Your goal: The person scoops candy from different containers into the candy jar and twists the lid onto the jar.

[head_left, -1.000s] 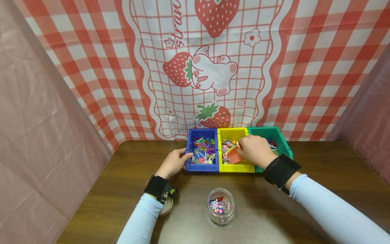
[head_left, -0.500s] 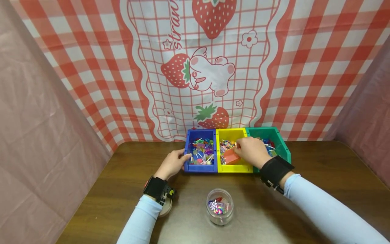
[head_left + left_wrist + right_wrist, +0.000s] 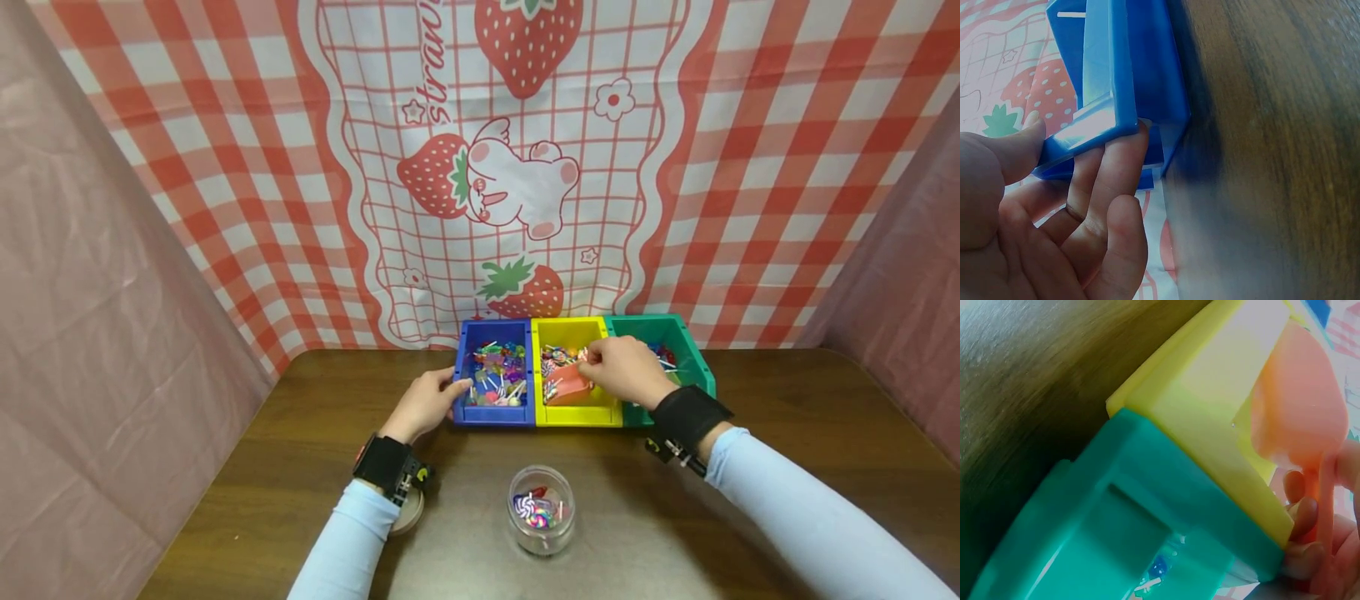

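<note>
Three joined bins stand at the back of the table: a blue bin (image 3: 495, 415), a yellow bin (image 3: 577, 416) and a green bin (image 3: 693, 367), each with small candy-like pieces inside. My left hand (image 3: 423, 404) grips the blue bin's left wall; in the left wrist view the thumb lies on one side of the blue rim (image 3: 1100, 119) and fingers on the other. My right hand (image 3: 628, 367) holds an orange scoop (image 3: 1304, 394) by its handle. The scoop's bowl is inside the yellow bin, with some striped pieces at it in the head view.
A clear glass jar (image 3: 542, 533) holding several candy pieces stands in front of the bins. A pale round lid (image 3: 408, 512) lies partly hidden under the left forearm. Behind the bins hangs a red-and-white checked cloth (image 3: 517, 167).
The right hand has shifted the scoop slightly left within the yellow bin, and the scoop has tilted; striped pieces now show on it. The left hand stays on the blue bin.
</note>
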A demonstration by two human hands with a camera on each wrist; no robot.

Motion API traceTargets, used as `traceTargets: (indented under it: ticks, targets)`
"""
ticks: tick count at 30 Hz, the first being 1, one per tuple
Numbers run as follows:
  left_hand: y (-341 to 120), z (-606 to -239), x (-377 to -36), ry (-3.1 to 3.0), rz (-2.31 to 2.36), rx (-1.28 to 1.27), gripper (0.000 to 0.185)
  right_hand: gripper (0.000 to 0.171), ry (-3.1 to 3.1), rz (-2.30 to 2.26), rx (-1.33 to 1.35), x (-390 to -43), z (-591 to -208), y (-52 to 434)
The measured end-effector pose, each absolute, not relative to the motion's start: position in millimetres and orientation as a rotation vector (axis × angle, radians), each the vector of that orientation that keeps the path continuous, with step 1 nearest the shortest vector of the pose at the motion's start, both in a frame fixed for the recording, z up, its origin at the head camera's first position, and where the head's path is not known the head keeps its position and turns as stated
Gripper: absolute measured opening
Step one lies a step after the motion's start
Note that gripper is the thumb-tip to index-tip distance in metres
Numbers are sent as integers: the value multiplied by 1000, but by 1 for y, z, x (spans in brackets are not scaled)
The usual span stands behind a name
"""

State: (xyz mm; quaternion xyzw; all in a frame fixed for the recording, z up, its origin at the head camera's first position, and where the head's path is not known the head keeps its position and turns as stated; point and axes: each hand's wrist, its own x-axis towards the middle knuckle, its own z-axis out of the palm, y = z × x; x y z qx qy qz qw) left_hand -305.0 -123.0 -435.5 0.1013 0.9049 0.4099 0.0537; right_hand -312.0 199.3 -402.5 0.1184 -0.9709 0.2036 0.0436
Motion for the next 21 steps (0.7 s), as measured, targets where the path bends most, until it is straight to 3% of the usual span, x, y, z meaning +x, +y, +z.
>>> traceTargets:
  ticks: [9, 21]
  targets:
    - [-123, -437, -305, 2755, 1244, 313, 50, 40, -2945, 689, 347, -310, -404, 203]
    - [-124, -436, -306, 2762, 1245, 336, 49, 33, -2922, 905, 270, -304, -403, 214]
